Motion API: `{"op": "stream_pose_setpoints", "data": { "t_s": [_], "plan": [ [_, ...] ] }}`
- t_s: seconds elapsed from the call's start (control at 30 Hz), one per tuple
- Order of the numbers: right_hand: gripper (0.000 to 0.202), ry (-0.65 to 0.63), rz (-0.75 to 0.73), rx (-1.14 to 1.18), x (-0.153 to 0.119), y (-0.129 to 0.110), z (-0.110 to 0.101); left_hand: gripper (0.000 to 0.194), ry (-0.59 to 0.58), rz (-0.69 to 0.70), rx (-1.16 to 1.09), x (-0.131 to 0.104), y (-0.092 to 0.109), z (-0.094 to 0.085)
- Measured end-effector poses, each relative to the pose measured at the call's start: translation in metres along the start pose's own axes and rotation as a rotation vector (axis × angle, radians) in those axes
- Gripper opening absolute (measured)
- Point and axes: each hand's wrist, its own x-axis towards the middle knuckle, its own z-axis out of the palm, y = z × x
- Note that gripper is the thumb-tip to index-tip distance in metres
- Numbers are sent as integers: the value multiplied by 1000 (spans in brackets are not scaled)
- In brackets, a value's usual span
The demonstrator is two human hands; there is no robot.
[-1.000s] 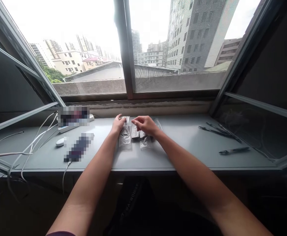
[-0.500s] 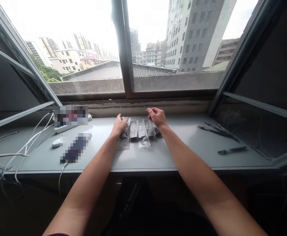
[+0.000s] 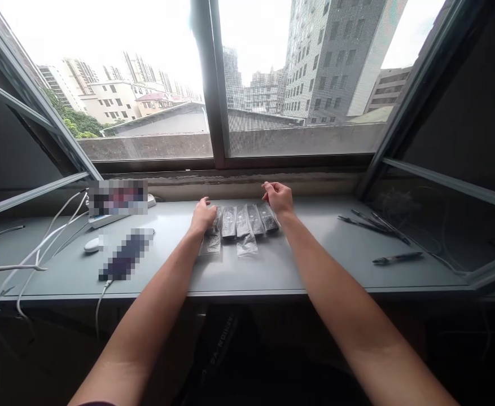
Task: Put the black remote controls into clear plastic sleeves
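Observation:
Several dark, flat items in clear plastic bags lie side by side in a row on the desk, among them a middle bagged item (image 3: pixel 243 223) and a rightmost bagged item (image 3: pixel 267 219). My left hand (image 3: pixel 204 217) rests at the row's left end, against the leftmost bagged item (image 3: pixel 214 239) and partly covering it; its thumb and fingers are apart. Just above and right of the row's right end, my right hand (image 3: pixel 279 197) is raised with its fingers curled together. Whatever those fingers hold, if anything, is too small to make out.
Several pens (image 3: pixel 369 224) lie on the right, with another pen (image 3: pixel 397 258) nearer the front. On the left are a white power strip (image 3: pixel 120 216) with cables, a white mouse-like object (image 3: pixel 92 246) and a blurred-out device (image 3: pixel 125 256) on a cable. A window (image 3: pixel 217 84) stands behind the desk (image 3: pixel 323 270).
My right hand has shifted slightly right, away from the row, uncovering more of the rightmost bagged item. My left hand stays at the leftmost one. The whole view has shifted a little.

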Motion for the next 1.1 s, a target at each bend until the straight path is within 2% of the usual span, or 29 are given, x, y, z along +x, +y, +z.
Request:
{"op": "stream_pose_setpoints", "data": {
  "t_s": [0.13, 0.2, 0.3, 0.4, 0.57, 0.7, 0.87, 1.0, 1.1],
  "plan": [
    [43, 3, -36, -105, -1, -2, -2, 35, 4, 94, 253, -2, 2, 1],
    [35, -4, -47, -214, -2, -1, -4, 28, -14, 102, 269, -3, 2, 2],
    [31, -96, 20, -513, -1, 4, -9, 23, -29, 101, 257, -4, 2, 3],
    [43, -217, 155, -703, 0, 8, -13, 23, -41, 130, 312, -3, 1, 3],
    [40, -366, 265, -733, 2, 8, -19, 39, -76, 199, 580, -1, -1, 2],
    [36, -411, 304, -753, 3, 3, -19, 39, -42, 321, 668, 0, -4, 2],
    [29, -339, 313, -760, 2, -2, -18, 35, -32, 374, 613, -3, -3, 4],
    [27, -216, 220, -724, 1, -10, -19, 29, -1, 438, 568, -10, 4, 6],
    [30, -169, 135, -662, -5, -22, -13, 22, 46, 499, 495, -17, 13, 8]
  ]
}}
